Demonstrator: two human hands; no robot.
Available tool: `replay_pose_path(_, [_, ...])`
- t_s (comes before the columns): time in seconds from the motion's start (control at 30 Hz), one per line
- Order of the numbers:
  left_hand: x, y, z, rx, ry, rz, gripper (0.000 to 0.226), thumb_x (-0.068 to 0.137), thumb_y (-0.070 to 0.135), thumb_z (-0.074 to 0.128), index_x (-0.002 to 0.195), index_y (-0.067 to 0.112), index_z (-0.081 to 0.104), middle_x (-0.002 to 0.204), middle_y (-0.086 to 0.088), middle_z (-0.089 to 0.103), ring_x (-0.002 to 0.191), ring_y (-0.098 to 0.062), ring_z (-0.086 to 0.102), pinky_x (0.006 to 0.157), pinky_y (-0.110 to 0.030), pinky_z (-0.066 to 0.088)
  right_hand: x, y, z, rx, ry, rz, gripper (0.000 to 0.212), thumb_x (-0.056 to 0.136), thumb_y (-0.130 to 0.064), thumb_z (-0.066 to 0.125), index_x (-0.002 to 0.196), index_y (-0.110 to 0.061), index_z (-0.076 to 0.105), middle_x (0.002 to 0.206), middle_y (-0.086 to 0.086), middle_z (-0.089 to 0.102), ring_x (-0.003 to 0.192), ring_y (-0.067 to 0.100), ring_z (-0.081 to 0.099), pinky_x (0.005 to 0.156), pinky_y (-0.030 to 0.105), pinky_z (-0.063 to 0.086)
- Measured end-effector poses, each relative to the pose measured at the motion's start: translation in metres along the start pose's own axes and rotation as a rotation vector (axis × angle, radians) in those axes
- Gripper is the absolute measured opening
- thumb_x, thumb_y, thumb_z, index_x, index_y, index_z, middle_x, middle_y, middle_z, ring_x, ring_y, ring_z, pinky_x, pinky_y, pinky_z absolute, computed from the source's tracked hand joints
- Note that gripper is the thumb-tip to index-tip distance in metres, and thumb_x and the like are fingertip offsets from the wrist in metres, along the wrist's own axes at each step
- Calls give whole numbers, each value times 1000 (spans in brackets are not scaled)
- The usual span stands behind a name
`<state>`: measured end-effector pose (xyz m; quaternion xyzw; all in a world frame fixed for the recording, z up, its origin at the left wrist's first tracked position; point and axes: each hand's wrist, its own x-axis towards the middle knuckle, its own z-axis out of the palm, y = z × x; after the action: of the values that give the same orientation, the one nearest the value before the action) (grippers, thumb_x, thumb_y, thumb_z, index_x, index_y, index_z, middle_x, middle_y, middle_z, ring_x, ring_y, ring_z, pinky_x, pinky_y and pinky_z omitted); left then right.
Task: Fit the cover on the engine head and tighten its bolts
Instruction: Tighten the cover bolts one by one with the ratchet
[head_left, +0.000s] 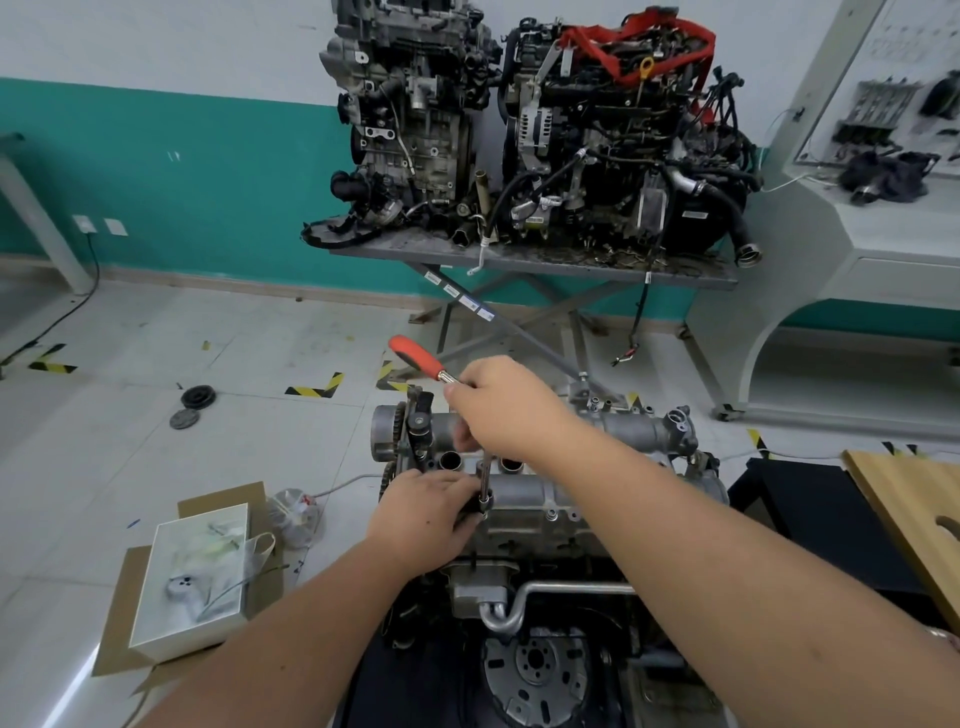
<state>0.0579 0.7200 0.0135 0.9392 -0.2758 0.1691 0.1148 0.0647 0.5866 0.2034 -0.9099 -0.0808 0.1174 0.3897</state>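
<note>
A grey metal cover lies on top of the engine head in the lower middle of the view. My right hand grips a ratchet wrench with a red handle that points up and to the left. From the wrench a thin extension bar runs down to a bolt on the cover's near edge. My left hand pinches the lower end of that bar where the socket meets the bolt. Another bolt shows further right on the same edge.
Two complete engines stand on a scissor table behind. A white box on cardboard and a plastic bag lie on the floor to the left. A wooden board sits on a dark table at the right. Two round discs lie on the floor.
</note>
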Motion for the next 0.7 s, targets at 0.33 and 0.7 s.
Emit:
replay_pose_path(0.33, [2,-1,1,-3,29,8,20,76,43,67,90,29,62,87,17,70,77,-10,66,58,-25,30,-2,3,13,996,247,345,16,98,-11,32,87,-12,44,53,2,60,45,20,59,52,26,48])
replay_pose_path(0.7, [1,2,-4,-19,-3,-10,24,83,43,64,103,31,67,100,16,73,87,-11,68,63,-29,43,-6,-5,-6,-871,-45,-377,12,99,-23,50,103,-31,58,70,-6,51,62,16,53,48,26,30])
